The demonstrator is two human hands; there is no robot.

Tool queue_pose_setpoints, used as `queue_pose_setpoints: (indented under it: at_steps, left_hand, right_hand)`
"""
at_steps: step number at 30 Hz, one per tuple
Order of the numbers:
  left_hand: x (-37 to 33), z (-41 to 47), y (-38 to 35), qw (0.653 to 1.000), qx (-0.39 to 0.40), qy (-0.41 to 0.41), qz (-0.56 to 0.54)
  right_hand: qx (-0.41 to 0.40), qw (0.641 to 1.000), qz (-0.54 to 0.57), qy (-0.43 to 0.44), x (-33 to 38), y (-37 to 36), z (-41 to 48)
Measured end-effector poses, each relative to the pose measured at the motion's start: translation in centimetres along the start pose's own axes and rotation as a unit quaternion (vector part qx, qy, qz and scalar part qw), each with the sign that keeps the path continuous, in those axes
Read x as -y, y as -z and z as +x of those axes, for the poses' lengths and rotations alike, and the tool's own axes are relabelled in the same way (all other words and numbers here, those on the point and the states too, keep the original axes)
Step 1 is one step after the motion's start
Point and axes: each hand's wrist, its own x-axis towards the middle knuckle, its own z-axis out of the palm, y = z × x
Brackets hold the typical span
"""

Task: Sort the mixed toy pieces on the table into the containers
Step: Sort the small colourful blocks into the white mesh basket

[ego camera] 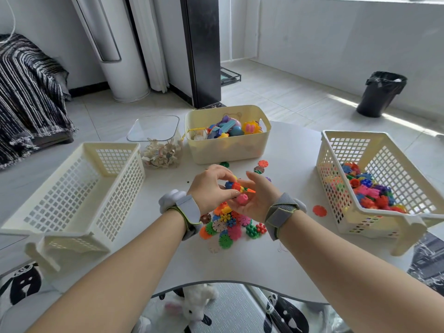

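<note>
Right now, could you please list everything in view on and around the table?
table: one, white, centre
left basket: one, cream lattice, table's left
right basket: one, cream lattice, table's right, colourful pieces inside
bin: one, cream, back centre, mixed toys inside
clear tub: one, left of bin, wooden pieces inside
disc pile: many, multicoloured, table's near middle
red disc: one, beside right basket
waste bin: one, black, floor, far right
joined pieces: one cluster, multicoloured, above disc pile
left hand: one, grips joined pieces
right hand: one, holds joined pieces

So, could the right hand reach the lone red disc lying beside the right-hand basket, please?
Probably yes: the red disc lies on bare table near the right hand, nothing between them. That hand holds a pink piece, though, so it is occupied.
</note>
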Motion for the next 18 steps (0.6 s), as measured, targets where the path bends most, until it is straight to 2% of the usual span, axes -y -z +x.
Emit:
queue_pose_setpoints:
  at_steps: [4,8,11,18]
  left_hand:
    - [-1.1,0.0,-0.1,0.999,0.031,-0.025,-0.001]
    - [-0.5,0.8,1.0,0.999,-0.005,-0.044,0.021]
    - [1.3,1.5,1.5,0.994,0.008,-0.014,0.106]
    - [2.9,2.7,-0.6,0.964,0.106,0.017,0.245]
  right_hand:
    - [0.034,0.999,0.024,-0.026,-0.1,0.1,0.4]
    - [0.003,1.0,-0.009,-0.013,-0.2,0.5,1.1]
    - [-0.024,0.998,-0.059,-0.003,0.2,0.9,1.1]
    - [-0.113,0.963,-0.214,0.116,1.2,1.8,1.0]
